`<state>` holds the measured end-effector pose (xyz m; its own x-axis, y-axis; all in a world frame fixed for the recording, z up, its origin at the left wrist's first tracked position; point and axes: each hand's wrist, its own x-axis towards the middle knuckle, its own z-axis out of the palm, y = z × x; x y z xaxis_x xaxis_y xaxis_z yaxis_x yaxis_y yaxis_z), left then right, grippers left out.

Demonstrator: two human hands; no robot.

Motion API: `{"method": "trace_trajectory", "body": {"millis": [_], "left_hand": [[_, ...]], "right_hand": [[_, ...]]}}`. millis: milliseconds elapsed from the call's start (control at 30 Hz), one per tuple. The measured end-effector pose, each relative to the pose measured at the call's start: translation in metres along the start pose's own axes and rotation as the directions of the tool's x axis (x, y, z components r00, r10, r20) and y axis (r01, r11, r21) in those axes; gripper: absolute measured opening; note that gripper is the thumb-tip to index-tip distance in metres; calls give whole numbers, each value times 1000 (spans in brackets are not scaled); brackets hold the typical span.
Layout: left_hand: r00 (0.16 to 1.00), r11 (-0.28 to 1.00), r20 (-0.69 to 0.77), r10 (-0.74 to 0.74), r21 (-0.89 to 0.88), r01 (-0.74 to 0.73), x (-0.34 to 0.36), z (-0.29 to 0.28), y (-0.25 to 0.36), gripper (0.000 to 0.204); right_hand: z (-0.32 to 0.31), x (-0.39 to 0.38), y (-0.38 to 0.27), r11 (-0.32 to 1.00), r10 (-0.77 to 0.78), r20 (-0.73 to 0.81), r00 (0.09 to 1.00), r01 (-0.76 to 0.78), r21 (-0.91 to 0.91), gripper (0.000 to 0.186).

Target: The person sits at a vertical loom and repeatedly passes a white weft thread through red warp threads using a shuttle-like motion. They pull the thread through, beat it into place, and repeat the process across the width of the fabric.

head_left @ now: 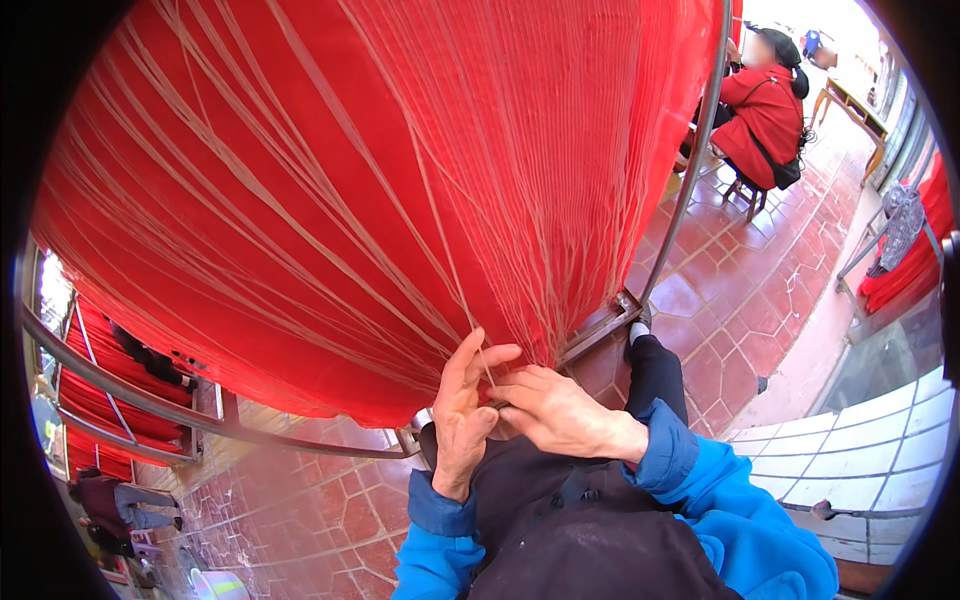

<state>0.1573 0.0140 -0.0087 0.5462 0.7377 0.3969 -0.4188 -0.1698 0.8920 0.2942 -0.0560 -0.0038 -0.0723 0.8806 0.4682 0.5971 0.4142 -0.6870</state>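
Observation:
A broad red cloth is stretched before me, covered with many long pale threads that gather toward its near edge. At that gathering point, my left hand has its fingers raised and bent around a strand of thread, with the thumb turned toward the other hand. My right hand lies close against it, fingers bent and fingertips pinched on the strand's lower end. Fingers partly hide where the strand ends.
A metal frame curves around the cloth. On the right, a person in a red coat sits on a stool. A wooden table stands behind. White tiles lie at my right. Another red cloth hangs on the left.

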Motion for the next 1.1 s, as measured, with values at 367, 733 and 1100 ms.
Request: {"method": "trace_trajectory", "body": {"millis": [367, 733, 1100], "left_hand": [[981, 987, -121, -149, -76, 140, -2, -2, -15, 38], [980, 976, -81, -182, -135, 170, -11, -11, -24, 32], [977, 997, -211, -28, -79, 12, -4, -12, -35, 63]], "right_hand": [[-38, 74, 56, 961, 192, -521, 831, -268, -73, 15], [-8, 104, 89, 916, 16, -611, 792, -257, -309, 6], [-31, 31, 25, 981, -98, -532, 841, -9, -194, 12]]}}
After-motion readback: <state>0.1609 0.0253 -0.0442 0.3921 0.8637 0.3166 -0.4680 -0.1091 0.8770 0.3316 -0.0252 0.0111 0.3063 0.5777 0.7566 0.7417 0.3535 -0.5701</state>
